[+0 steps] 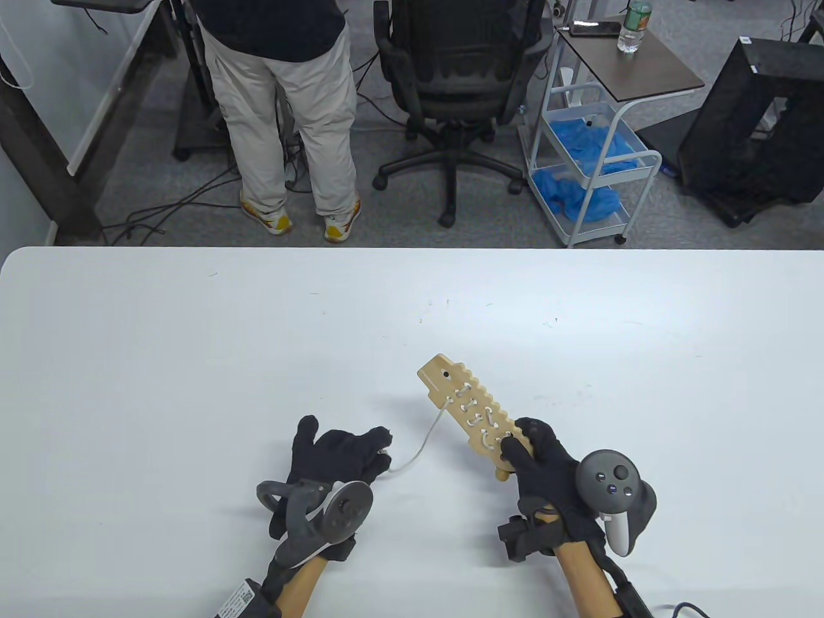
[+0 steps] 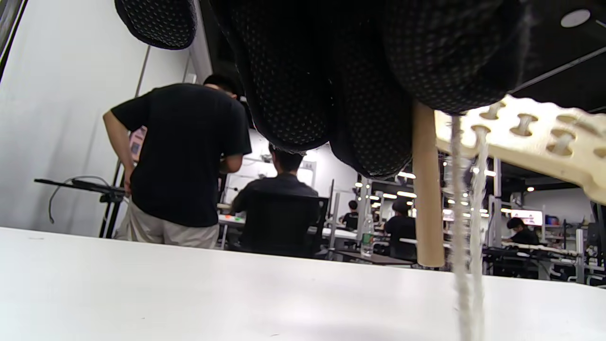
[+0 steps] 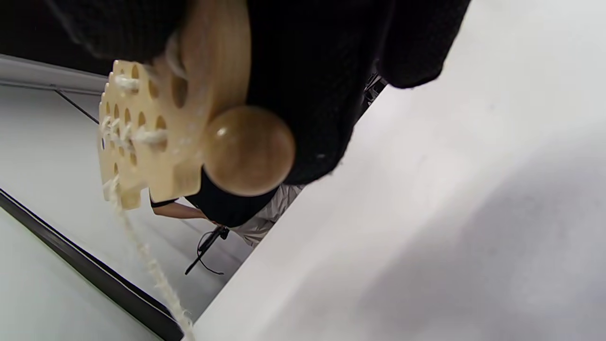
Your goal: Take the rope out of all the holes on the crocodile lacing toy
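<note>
The wooden crocodile lacing toy (image 1: 473, 405) is tilted, head pointing up-left, with white rope laced through several holes. My right hand (image 1: 523, 445) grips its tail end, fingers curled round the board (image 3: 142, 132); a round wooden bead (image 3: 248, 149) sits just under that grip. A loose length of rope (image 1: 425, 438) runs from a hole near the head down to my left hand (image 1: 381, 452). In the left wrist view those curled fingers (image 2: 360, 94) pinch the rope's wooden needle (image 2: 427, 189), and rope strands (image 2: 466, 227) hang beside it. The toy (image 2: 535, 137) is raised off the table.
The white table (image 1: 193, 360) spreads wide around both hands. Beyond its far edge a person (image 1: 283, 96) stands with their back turned, next to a black office chair (image 1: 450, 84) and a white cart (image 1: 592, 148) holding blue cloths.
</note>
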`<action>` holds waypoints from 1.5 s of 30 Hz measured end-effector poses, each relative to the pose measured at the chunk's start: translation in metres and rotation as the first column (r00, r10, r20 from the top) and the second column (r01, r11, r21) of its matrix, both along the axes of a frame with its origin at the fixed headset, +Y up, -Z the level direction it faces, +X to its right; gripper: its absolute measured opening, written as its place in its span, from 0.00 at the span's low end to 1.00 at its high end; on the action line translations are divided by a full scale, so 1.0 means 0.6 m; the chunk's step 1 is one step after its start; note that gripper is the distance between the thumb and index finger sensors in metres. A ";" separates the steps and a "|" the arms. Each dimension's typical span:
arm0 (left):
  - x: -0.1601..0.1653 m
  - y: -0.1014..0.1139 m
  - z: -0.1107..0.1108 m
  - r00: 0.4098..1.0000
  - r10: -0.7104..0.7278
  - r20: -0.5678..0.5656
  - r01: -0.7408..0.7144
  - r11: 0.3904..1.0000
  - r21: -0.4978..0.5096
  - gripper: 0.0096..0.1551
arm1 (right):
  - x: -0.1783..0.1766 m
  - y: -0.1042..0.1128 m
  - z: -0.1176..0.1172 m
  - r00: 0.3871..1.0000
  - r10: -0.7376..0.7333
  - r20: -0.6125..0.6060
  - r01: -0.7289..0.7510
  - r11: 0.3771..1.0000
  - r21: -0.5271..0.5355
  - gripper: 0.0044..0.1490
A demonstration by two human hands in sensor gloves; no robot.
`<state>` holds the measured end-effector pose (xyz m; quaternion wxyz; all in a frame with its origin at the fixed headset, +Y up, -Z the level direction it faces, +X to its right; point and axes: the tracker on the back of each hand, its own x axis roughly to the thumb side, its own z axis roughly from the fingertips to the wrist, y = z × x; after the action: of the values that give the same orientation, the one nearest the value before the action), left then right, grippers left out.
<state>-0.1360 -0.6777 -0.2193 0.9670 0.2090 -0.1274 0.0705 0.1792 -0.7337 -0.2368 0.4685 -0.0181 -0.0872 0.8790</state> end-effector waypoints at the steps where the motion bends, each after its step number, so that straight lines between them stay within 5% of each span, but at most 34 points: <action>1: 0.001 0.001 0.002 1.000 0.006 0.004 -0.006 1.000 0.007 0.24 | -0.002 0.001 0.001 0.999 0.038 0.012 -0.038 0.999 0.017 0.29; 20: 0.001 0.003 0.012 0.991 0.132 0.029 -0.132 0.991 0.000 0.24 | -0.040 -0.009 0.013 0.998 0.041 -0.053 -0.044 0.998 -0.053 0.29; 45: 0.007 -0.001 0.012 0.999 0.039 -0.005 -0.038 0.999 0.018 0.23 | -0.061 -0.004 0.020 0.987 0.061 -0.147 -0.068 0.997 -0.044 0.29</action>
<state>-0.1321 -0.6784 -0.2122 0.9639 0.2201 -0.1216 0.0875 0.1424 -0.7359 -0.2249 0.4443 0.0377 -0.0318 0.8945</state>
